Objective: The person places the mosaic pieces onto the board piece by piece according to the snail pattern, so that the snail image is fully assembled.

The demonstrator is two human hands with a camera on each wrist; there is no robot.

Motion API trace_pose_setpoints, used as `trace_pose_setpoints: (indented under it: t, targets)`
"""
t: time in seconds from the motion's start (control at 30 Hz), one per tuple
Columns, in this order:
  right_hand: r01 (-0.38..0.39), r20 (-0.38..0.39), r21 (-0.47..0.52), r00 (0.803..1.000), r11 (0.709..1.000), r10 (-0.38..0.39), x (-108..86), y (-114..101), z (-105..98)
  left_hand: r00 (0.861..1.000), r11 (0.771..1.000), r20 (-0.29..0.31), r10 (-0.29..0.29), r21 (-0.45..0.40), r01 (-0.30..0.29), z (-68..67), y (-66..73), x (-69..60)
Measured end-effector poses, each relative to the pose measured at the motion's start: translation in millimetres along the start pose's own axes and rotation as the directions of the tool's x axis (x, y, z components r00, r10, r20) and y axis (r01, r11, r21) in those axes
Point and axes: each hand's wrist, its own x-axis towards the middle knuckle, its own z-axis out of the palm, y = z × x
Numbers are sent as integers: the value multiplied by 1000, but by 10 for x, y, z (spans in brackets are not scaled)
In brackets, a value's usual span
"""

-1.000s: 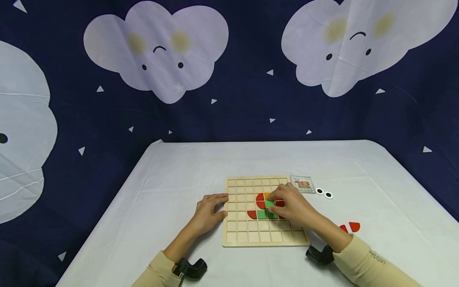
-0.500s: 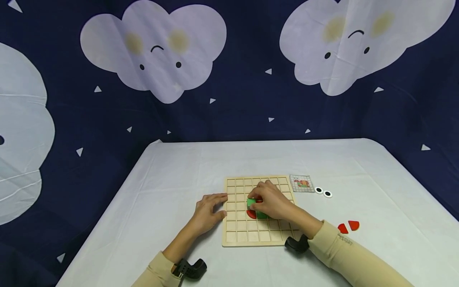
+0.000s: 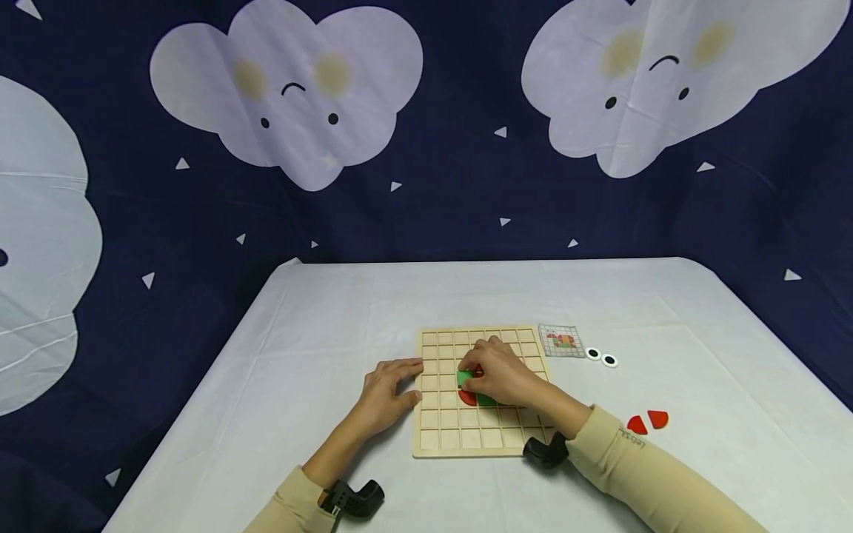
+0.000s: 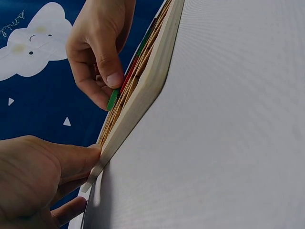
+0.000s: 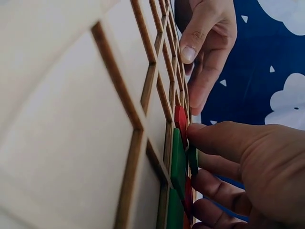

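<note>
A wooden grid board (image 3: 440,442) lies on the table with red and green pieces set in its cells. My right hand (image 3: 498,374) is over the middle of it, pinching a green square tile (image 3: 464,378) between thumb and fingers. In the left wrist view this green tile (image 4: 113,99) stands tilted at the board's surface. Just below it on the board sits a red quarter-round piece (image 3: 467,398); a green piece (image 3: 486,400) lies beside that one. Other pieces are hidden under the right hand. My left hand (image 3: 385,396) touches the board's left edge with extended fingers.
A small printed pattern card (image 3: 561,341) lies by the board's upper right corner. Beside it are two white eye discs (image 3: 592,354) with black centres. Two loose red pieces (image 3: 657,419) lie farther right. A dark blue cloud-patterned cloth (image 3: 460,178) hangs behind the table.
My right hand has moved left across the board with the green tile, from the middle pieces to above the red quarter-round. The left hand has stayed at the edge.
</note>
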Motion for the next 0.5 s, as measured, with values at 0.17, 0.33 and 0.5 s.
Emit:
trace_pose_setpoints:
  t: [0.17,0.33,0.5]
  targets:
    - [11,-4,-11,1000,1000,-11,3,5,5,1000,1000,0,1,-4,-1,-1,4,-1]
    - [17,-7,-21,1000,1000,-17,-2,8,8,1000,1000,-3,2,-6,-2,-4,10,-6]
    - [15,-11,-16,1000,1000,-16,-7,7,9,1000,1000,-7,4,-6,-4,-1,11,-5]
